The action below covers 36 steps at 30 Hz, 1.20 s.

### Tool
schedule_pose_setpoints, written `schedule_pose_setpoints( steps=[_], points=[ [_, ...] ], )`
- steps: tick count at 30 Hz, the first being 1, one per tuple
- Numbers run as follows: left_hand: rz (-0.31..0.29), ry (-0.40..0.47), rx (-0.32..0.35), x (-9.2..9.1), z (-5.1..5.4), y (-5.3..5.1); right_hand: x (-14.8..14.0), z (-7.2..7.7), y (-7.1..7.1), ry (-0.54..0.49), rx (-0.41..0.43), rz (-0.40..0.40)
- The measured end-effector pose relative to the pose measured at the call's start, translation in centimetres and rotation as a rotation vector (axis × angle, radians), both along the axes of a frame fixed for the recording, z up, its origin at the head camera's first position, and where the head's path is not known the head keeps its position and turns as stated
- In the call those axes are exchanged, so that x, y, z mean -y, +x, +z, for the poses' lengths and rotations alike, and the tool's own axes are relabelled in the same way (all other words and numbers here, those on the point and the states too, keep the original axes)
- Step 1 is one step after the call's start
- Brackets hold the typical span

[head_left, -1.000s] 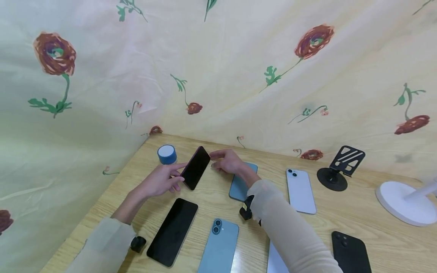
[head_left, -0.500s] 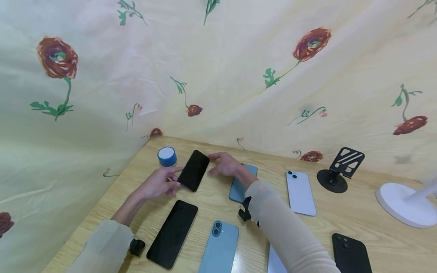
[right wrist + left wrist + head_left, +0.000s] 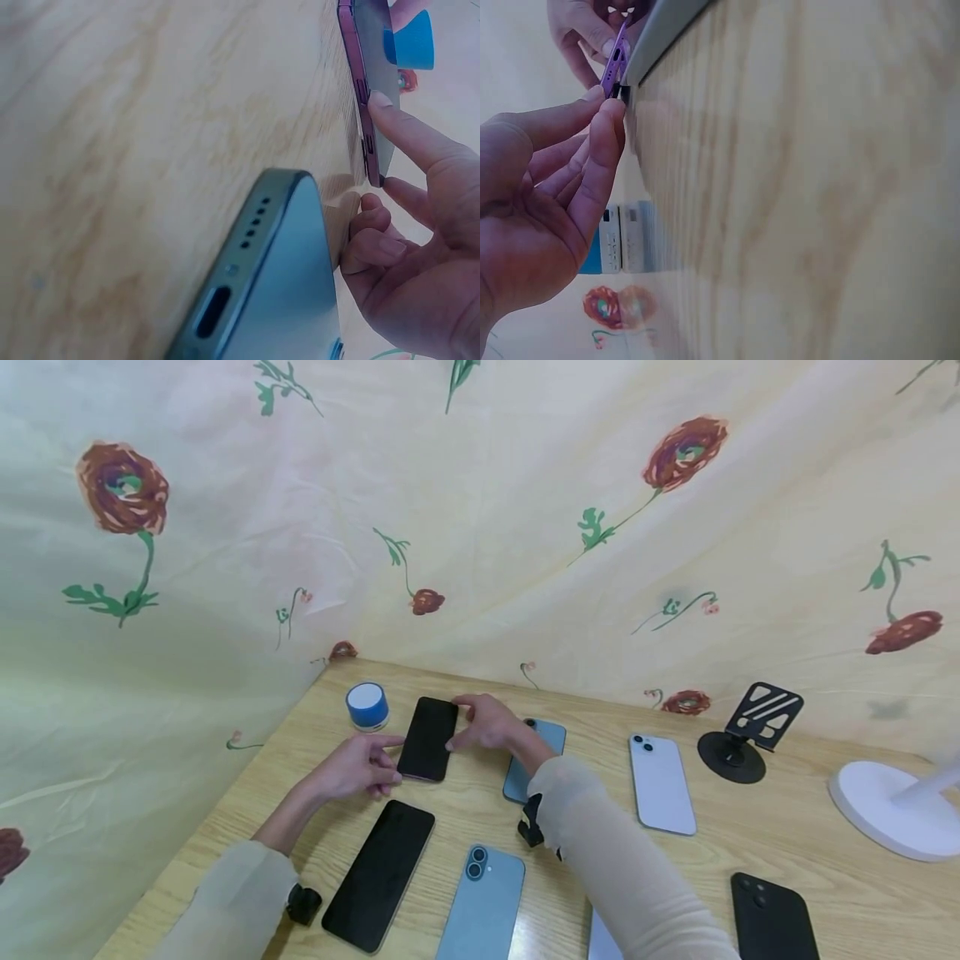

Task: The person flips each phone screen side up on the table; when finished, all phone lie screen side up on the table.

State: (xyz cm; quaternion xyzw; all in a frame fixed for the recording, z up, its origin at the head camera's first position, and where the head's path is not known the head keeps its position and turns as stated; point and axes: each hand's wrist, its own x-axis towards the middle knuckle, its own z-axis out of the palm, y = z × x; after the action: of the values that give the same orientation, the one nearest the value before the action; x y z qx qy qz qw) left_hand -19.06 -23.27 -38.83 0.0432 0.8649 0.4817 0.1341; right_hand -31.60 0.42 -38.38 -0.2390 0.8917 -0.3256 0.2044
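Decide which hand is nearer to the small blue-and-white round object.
Left. The left hand is just in front of the round object; the right hand is farther off, at the right edge of the purple-edged phone.

You've got a tub (image 3: 367,706) near the far-left corner of the worktop (image 3: 787,827), stand (image 3: 738,737) and white base (image 3: 888,814) near its far edge.
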Motion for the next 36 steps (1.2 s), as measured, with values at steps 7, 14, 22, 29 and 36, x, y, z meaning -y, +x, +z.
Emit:
schedule_pose_setpoints(
  steps=[7,14,22,29,36],
  points=[
    [0.029,-0.027,0.021,-0.3,-0.2,-0.1,-0.1,0.1,0.2,0.014,0.009,-0.019],
    [0.019,-0.037,0.037,-0.4,-0.1,-0.4,-0.4,0.3,0.3,0.05,0.008,-0.041],
    [0.012,-0.04,0.055,-0.7,0.0,-0.8,-0.7,0.5,0.3,0.071,0.0,-0.048],
    [-0.014,-0.058,0.052,-1.0,0.2,-0.8,-0.9,0.5,0.5,0.078,0.011,-0.052],
    [-0.042,-0.112,0.039,-1.2,0.7,-0.7,-1.1,0.7,0.7,0.092,-0.003,-0.051]
  ],
)
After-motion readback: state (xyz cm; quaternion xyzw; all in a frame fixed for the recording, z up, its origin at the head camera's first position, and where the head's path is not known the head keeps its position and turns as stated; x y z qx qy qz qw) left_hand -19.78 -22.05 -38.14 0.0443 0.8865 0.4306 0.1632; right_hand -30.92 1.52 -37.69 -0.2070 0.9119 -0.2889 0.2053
